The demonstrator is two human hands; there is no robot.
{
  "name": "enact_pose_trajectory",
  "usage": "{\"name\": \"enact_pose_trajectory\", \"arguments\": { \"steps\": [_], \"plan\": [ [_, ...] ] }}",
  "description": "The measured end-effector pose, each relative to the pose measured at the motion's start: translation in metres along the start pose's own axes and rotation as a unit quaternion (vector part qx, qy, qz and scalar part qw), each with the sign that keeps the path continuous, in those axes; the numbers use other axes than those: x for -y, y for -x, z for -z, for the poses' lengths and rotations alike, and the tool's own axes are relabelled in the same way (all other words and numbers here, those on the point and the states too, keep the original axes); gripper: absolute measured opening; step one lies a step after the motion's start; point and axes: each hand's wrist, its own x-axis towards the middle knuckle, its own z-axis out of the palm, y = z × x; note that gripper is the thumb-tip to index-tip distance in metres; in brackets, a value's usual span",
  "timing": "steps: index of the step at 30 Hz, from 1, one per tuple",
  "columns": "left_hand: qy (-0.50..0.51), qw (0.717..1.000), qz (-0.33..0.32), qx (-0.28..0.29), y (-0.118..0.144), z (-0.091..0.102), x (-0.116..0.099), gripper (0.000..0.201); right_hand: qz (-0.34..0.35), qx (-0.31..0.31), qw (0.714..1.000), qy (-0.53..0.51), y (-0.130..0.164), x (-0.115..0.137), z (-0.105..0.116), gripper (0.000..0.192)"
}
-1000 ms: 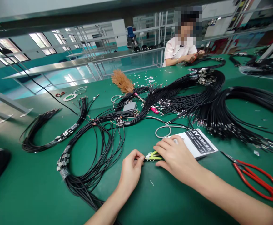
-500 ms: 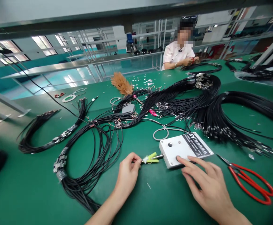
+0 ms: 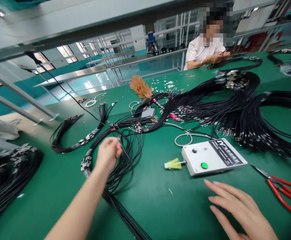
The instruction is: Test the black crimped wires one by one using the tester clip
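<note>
Cables (image 3: 118,156), black and thin, lie in a loose tangled loop just left of the white tester box (image 3: 214,160) on the green table (image 3: 160,206), and that is where the left hand (image 3: 108,154) sits right now, fingers pinched together on what looks like a single strand near the top of that loop. Which strand exactly is hard to tell; the wires overlap. These leads look light and floppy, so one should lift with almost no effort, yet I'd judge it will drag its neighbours along, since the bundle is interwoven. Small metal terminals (image 3: 85,163) cluster at the left edge of the loop; those ends look stiff and snag-prone, so the bare sheath a little way behind a terminal seems the safer place to grip.

Moving right, a yellow-green clip (image 3: 172,164) pokes out of the box's left end, nothing held in it. On the box's top face, a green button (image 3: 204,165). Below and to the right of the box, the right hand (image 3: 237,208) hovers flat over the table, fingers spread and empty, touching nothing. Further right of the box, red-handled scissors (image 3: 282,193) lie untouched.
</note>
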Motion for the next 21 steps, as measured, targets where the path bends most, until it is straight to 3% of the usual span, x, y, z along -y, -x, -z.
{"name": "enact_pose_trajectory", "arguments": {
  "steps": [2,4,5,7,8,9,10,12,13,16,19,21],
  "plan": [
    [-0.011,0.999,-0.030,-0.039,-0.023,0.013,-0.015,0.028,0.004,0.022,1.000,-0.011,0.009,0.004,-0.002,0.018],
    [-0.032,0.996,-0.073,-0.025,-0.015,0.016,-0.023,0.018,-0.002,0.030,0.999,-0.019,0.017,0.007,-0.004,0.018],
    [-0.049,0.994,-0.091,0.018,0.002,0.015,-0.023,0.014,-0.007,0.031,0.999,-0.024,0.020,0.007,-0.005,0.018],
    [-0.088,0.979,-0.109,0.150,0.052,0.009,-0.018,0.026,-0.013,0.036,0.999,-0.035,0.023,0.010,-0.007,0.018],
    [-0.124,0.951,-0.110,0.263,0.080,0.007,-0.014,0.032,-0.017,0.041,0.998,-0.042,0.023,0.011,-0.007,0.018],
    [-0.226,0.865,-0.153,0.420,0.106,0.006,-0.010,0.024,-0.023,0.047,0.997,-0.051,0.022,0.014,-0.007,0.017],
    [-0.310,0.782,-0.183,0.508,0.127,0.006,-0.008,0.020,-0.030,0.053,0.996,-0.063,0.020,0.017,-0.006,0.017],
    [-0.402,0.685,-0.204,0.572,0.153,0.010,-0.007,0.019,-0.047,0.066,0.992,-0.094,0.013,0.023,-0.005,0.016],
    [-0.414,0.680,-0.199,0.571,0.157,0.013,-0.009,0.020,-0.057,0.070,0.989,-0.114,0.010,0.026,-0.004,0.016],
    [-0.371,0.747,-0.155,0.529,0.151,0.016,-0.014,0.016,-0.123,0.094,0.966,-0.206,0.004,0.036,-0.003,0.017],
    [-0.302,0.814,-0.170,0.467,0.145,0.003,-0.006,0.015,-0.250,0.130,0.900,-0.332,0.004,0.045,-0.005,0.018],
    [-0.241,0.829,-0.222,0.452,0.148,-0.015,0.006,0.020,-0.309,0.136,0.845,-0.414,0.005,0.049,-0.008,0.017]
  ]
}}
